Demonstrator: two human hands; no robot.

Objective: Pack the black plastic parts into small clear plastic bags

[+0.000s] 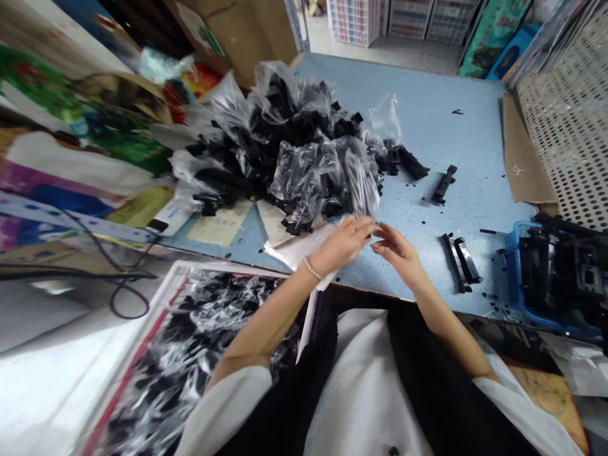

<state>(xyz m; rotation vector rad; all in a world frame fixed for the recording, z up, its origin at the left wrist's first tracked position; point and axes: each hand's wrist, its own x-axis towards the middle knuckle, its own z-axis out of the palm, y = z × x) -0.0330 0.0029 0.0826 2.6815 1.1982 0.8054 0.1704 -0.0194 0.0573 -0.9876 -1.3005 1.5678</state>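
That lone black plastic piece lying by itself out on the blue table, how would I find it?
Start at the big heap of clear bags stuffed with black parts in the middle of the blue table. Look right, past the heap's edge, to a single short black bar lying at a slant on bare tabletop. Unlike the pair of longer black strips nearer the person, it lies alone and unbagged.

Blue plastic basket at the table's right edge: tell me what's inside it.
The blue plastic basket holds a pile of black plastic parts rising above its rim. Its floor and any lower layers are covered by that pile, and its right end runs out of view.
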